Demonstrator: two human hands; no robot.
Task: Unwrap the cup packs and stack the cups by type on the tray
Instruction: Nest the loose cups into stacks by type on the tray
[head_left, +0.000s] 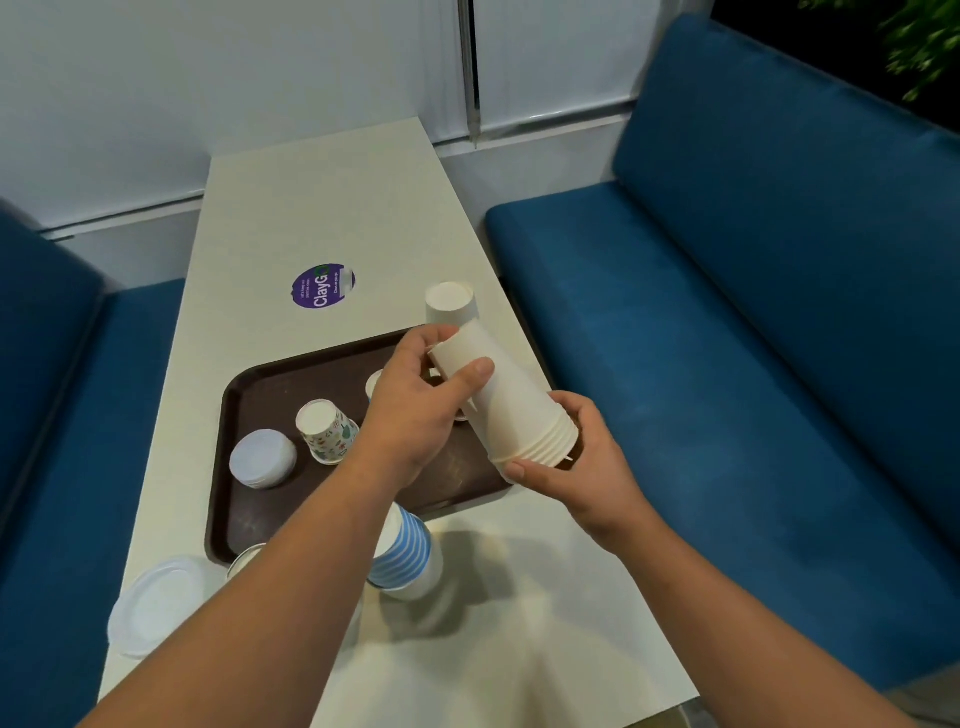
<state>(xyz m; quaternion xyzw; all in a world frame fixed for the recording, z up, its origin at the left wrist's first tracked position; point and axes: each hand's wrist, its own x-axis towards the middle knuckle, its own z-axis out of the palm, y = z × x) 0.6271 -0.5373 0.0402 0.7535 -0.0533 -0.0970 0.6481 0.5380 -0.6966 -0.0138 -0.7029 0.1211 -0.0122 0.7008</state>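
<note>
White cup stack (506, 400) held above tray (249, 400), long axis slanting, bases far-left, rims toward us. Our left hand (415, 410) grips the base end, right hand (576, 457) the rims. Table sticker (322, 287) reads "ClayGo".

bright overhead light | soft shadows | wide-angle edge bending | slight blur

One tray (260, 395), two hands (415, 410).
</note>
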